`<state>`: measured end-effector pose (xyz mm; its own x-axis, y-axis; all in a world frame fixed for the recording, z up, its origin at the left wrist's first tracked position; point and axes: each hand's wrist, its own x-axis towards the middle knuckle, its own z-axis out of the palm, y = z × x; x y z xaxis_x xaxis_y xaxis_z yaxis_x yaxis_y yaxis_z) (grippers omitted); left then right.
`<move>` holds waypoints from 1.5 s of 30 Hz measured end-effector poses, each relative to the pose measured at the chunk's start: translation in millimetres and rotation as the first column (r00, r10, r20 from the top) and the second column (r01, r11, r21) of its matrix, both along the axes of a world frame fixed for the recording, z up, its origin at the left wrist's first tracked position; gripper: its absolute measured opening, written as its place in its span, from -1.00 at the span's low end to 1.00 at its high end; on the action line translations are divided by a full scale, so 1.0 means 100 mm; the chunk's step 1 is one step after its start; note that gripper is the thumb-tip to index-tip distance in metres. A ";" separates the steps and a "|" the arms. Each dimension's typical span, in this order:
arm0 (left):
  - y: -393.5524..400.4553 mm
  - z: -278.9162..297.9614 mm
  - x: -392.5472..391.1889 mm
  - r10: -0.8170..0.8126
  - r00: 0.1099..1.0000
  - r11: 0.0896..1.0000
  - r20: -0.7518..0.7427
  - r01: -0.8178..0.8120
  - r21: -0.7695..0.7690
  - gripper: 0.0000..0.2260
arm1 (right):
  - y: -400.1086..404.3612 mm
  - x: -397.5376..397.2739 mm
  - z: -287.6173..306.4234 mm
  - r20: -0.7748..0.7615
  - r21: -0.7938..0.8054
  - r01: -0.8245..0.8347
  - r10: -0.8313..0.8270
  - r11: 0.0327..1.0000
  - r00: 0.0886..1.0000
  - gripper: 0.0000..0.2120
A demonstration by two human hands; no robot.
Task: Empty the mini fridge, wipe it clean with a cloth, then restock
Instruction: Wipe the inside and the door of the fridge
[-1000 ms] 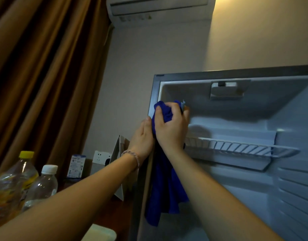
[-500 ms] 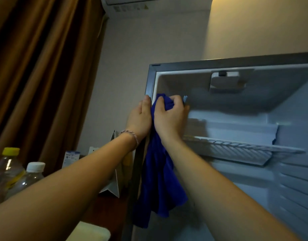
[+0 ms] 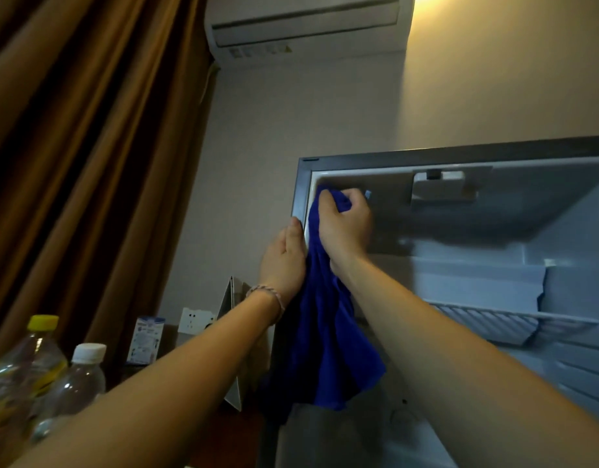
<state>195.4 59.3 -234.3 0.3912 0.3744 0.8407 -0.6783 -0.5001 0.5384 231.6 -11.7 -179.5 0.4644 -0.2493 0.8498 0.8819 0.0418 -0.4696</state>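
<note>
The mini fridge [image 3: 460, 153] stands open on the right, its inside bare except for a white wire shelf [image 3: 514, 320]. My right hand [image 3: 347, 224] grips a blue cloth [image 3: 328, 332] bunched against the upper left inner corner, and the rest of the cloth hangs down over the left wall. My left hand [image 3: 286, 261] rests on the fridge's left front edge, fingers straight, thumb up along the frame. Two bottles, one with a yellow cap [image 3: 38, 346] and one with a white cap [image 3: 78, 376], stand at the lower left.
A brown curtain [image 3: 89, 163] fills the left side. An air conditioner [image 3: 308, 21] hangs on the wall above. A small blue-and-white box [image 3: 146, 339], a wall socket [image 3: 195, 320] and a folded card stand [image 3: 234, 332] sit on the dark wooden surface left of the fridge.
My right hand has slid the cloth up the left inner wall into the top corner. My left hand has stayed on the fridge's edge, and the view has tilted upward.
</note>
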 end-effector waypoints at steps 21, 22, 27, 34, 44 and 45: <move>-0.03 -0.03 0.01 0.037 0.999 0.999 0.034 -0.036 -0.032 -0.53 | -0.18 0.24 -0.26 -0.080 -0.150 -0.001 -0.011 0.989 0.997 -0.85; -0.03 -0.03 0.01 0.030 0.999 0.999 0.023 -0.029 -0.028 -0.54 | -0.17 0.19 -0.28 -0.035 -0.153 0.019 -0.024 0.988 0.999 -0.85; 0.00 -0.02 0.02 -0.011 1.000 1.000 -0.010 0.011 -0.018 -0.55 | -0.08 0.11 -0.30 0.110 -0.127 0.031 -0.017 0.991 0.994 -0.81; 0.02 -0.03 0.04 -0.009 1.000 1.000 0.003 0.009 -0.021 -0.54 | -0.06 0.24 -0.04 0.072 -0.076 0.086 -0.081 0.993 0.994 -0.83; 0.00 -0.03 0.09 0.072 0.995 0.997 0.067 -0.071 -0.011 -0.54 | -0.09 0.51 0.03 -0.067 -0.191 0.170 -0.185 0.967 0.980 -0.82; -0.01 -0.03 0.09 0.075 0.995 0.997 0.073 -0.074 -0.011 -0.54 | -0.11 0.53 0.02 -0.084 -0.208 0.169 -0.189 0.963 0.978 -0.83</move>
